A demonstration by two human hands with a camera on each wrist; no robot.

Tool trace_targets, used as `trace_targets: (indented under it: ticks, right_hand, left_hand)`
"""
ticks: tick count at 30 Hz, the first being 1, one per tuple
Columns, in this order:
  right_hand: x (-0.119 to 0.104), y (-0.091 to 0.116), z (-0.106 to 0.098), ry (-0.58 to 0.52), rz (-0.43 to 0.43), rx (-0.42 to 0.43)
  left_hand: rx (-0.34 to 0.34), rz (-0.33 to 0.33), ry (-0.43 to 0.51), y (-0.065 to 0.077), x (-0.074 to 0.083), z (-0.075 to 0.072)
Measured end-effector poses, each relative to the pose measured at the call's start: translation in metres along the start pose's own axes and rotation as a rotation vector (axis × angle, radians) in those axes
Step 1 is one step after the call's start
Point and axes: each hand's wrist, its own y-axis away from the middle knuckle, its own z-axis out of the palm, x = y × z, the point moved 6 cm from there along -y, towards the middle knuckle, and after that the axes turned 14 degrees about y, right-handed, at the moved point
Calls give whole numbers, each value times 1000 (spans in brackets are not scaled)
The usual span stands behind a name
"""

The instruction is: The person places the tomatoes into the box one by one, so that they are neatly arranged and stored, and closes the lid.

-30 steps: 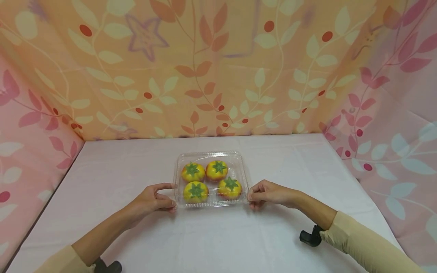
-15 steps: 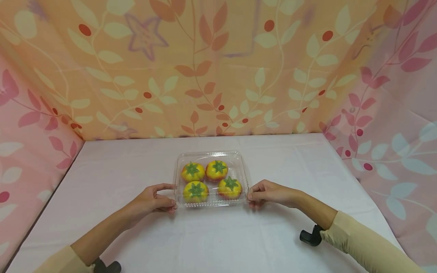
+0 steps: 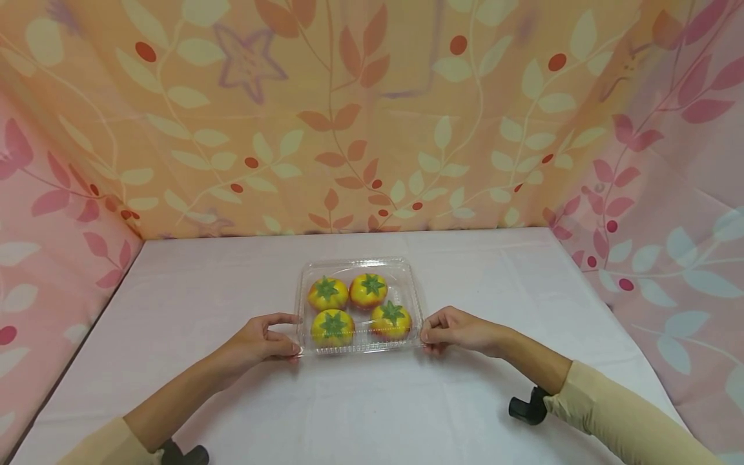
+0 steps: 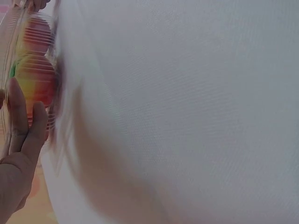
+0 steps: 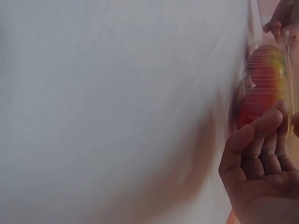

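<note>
A clear plastic clamshell box sits at the middle of the white table in the head view. Inside are several yellow fruits with green star-shaped caps, such as the near left one; they resemble tomatoes or persimmons. Red lower sides show through the ribbed wall in both wrist views. My left hand pinches the near left corner, its index finger along the left side. At the near right corner, my right hand pinches the rim between thumb and fingers. Whether the lid is fastened I cannot tell.
A white cloth covers the table. Orange leaf-patterned fabric hangs behind it, with pink fabric at both sides. Black wrist mounts sit under the sleeves.
Almost nothing differs. The fruits and the near edge of the box have shifted very slightly, while both hands keep their hold at the same corners.
</note>
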Motion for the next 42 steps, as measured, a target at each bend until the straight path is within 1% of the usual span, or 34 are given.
trace_targets:
  ticks: [11, 17, 21, 28, 34, 42]
  right_hand:
    - [0, -1, 2, 1, -14, 15]
    - [0, 0, 1, 2, 0, 15]
    - [-1, 1, 1, 8, 5, 10]
    - [1, 2, 1, 1, 10, -26]
    - [0, 1, 0, -6, 25, -39]
    - [2, 1, -1, -1, 39, -61]
  left_hand:
    - [14, 26, -13, 1, 1, 2]
    - [11, 36, -21, 1, 1, 3]
    - [8, 35, -26, 0, 1, 3]
    - [-17, 21, -19, 1, -1, 3]
    - [-9, 1, -1, 2, -2, 2]
    - [-14, 1, -24, 3, -1, 0]
